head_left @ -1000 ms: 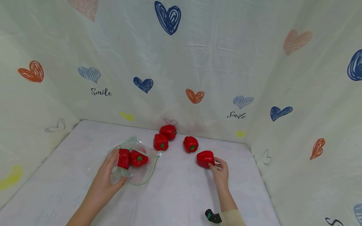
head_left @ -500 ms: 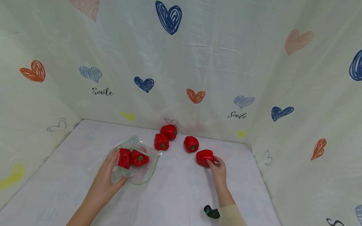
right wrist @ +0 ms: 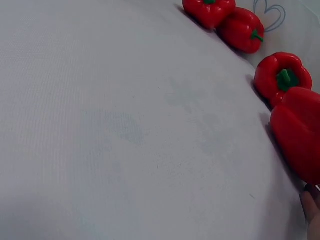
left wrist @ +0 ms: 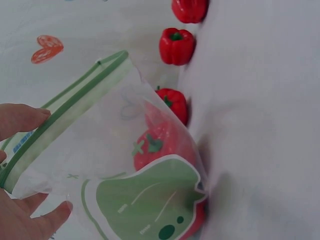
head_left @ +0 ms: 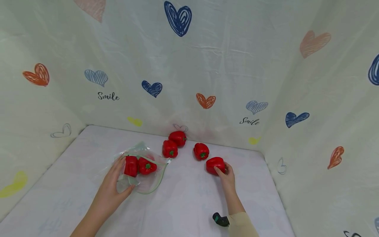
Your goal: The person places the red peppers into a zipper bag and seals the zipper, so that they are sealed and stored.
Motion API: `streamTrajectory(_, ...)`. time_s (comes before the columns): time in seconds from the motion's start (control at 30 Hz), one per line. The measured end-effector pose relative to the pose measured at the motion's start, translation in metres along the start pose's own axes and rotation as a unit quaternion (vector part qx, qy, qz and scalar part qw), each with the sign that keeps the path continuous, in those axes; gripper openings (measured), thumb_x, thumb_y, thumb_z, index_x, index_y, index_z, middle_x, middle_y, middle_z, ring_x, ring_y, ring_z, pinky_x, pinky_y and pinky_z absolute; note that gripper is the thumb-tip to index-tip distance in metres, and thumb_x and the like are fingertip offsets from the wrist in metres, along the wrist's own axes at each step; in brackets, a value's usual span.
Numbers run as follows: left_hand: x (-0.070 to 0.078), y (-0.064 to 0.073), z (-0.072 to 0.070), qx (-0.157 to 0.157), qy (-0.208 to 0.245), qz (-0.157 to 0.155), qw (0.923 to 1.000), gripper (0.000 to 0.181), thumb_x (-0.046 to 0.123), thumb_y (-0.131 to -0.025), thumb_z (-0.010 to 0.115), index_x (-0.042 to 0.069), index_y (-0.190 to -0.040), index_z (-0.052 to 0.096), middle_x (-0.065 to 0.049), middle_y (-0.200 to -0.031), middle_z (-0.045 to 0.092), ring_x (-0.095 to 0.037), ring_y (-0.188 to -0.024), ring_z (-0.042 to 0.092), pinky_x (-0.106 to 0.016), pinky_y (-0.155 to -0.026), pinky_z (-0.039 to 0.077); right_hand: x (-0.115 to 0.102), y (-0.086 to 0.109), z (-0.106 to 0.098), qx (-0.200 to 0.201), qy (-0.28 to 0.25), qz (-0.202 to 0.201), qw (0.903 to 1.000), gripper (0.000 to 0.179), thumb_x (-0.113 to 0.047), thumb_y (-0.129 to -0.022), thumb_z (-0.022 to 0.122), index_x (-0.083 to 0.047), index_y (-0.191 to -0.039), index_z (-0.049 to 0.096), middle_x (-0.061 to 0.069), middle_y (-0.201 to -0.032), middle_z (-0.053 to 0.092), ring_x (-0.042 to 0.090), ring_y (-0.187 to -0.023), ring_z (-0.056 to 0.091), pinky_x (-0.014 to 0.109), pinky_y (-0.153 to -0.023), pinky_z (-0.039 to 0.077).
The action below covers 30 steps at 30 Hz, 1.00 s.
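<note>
My left hand (head_left: 113, 189) holds the mouth of a clear zip bag (head_left: 151, 187) with a green-edged seal, keeping it spread. Two red bell peppers, one on the left (head_left: 131, 166) and one with its green stem facing forward (head_left: 147, 166), lie in the bag. In the left wrist view the thumb lies on the seal of the bag (left wrist: 145, 195), its green print hiding part of the peppers. On the right, my right hand (head_left: 228, 179) grips the end of another red bell pepper (head_left: 214, 165), thumb on its near side. The right wrist view shows that pepper (right wrist: 300, 135) large at the edge.
Two red bell peppers, a front one (head_left: 170, 149) and a rear one (head_left: 178, 138), sit together by the back curtain (head_left: 222, 125). Another pepper (head_left: 201, 151) stands left of the gripped one. A black device (head_left: 220, 219) is beside the right sleeve (head_left: 241, 225).
My right thumb and fingers have moved slightly left and closer around the pepper, the wrist shifting with them. The left hand and bag stay in place; the head view drifts slightly.
</note>
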<state>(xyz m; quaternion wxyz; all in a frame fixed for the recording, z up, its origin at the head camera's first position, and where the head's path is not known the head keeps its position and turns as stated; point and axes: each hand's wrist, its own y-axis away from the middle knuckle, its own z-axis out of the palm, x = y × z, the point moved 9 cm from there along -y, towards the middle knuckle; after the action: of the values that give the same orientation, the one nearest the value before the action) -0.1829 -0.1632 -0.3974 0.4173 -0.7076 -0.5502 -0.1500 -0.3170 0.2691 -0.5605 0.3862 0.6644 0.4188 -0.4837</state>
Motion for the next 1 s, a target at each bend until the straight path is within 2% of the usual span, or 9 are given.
streamTrajectory(0.33,-0.0007,0.0005,0.0001,0.0,-0.002,0.0,1.0,0.105,-0.008,-0.065,0.084,0.004,-0.152,0.027,-0.02,-0.154,0.027,-0.048,-0.133,0.032,-0.069,-0.092,0.038,0.0002,-0.0033,0.0016,0.004,0.004,0.01,0.9999,0.071,-0.026,-0.088,0.073,-0.002,-0.144,0.036,0.022,-0.141,0.041,0.038,-0.131,0.037,0.052,-0.106,0.038)
streamTrajectory(0.6,-0.0001,0.0011,-0.0005,0.002,0.0,0.004,1.0,0.105,-0.008,-0.066,0.083,0.005,-0.152,0.027,-0.02,-0.154,0.027,-0.048,-0.134,0.031,-0.069,-0.092,0.038,-0.0015,-0.0035,0.0025,0.013,0.002,0.009,0.9999,0.067,-0.014,-0.086,0.074,-0.004,-0.142,0.038,0.022,-0.137,0.044,0.037,-0.124,0.041,0.05,-0.101,0.043)
streamTrajectory(0.83,-0.0011,0.0019,-0.0012,0.001,-0.002,0.002,1.0,0.104,-0.009,-0.066,0.083,0.005,-0.152,0.027,-0.019,-0.155,0.027,-0.046,-0.135,0.031,-0.068,-0.092,0.039,0.0,-0.0045,0.0052,0.004,0.014,0.018,0.9997,0.067,-0.014,-0.085,0.075,-0.008,-0.143,0.042,0.019,-0.136,0.043,0.036,-0.126,0.038,0.051,-0.1,0.044)
streamTrajectory(1.0,-0.0006,0.0023,-0.0017,0.001,-0.001,0.003,1.0,0.104,-0.01,-0.065,0.084,0.004,-0.152,0.027,-0.02,-0.154,0.028,-0.046,-0.134,0.031,-0.067,-0.092,0.04,-0.0019,-0.0052,0.0084,-0.004,0.014,0.004,0.9999,0.068,-0.011,-0.084,0.075,-0.005,-0.143,0.04,0.018,-0.139,0.043,0.037,-0.127,0.038,0.052,-0.1,0.043)
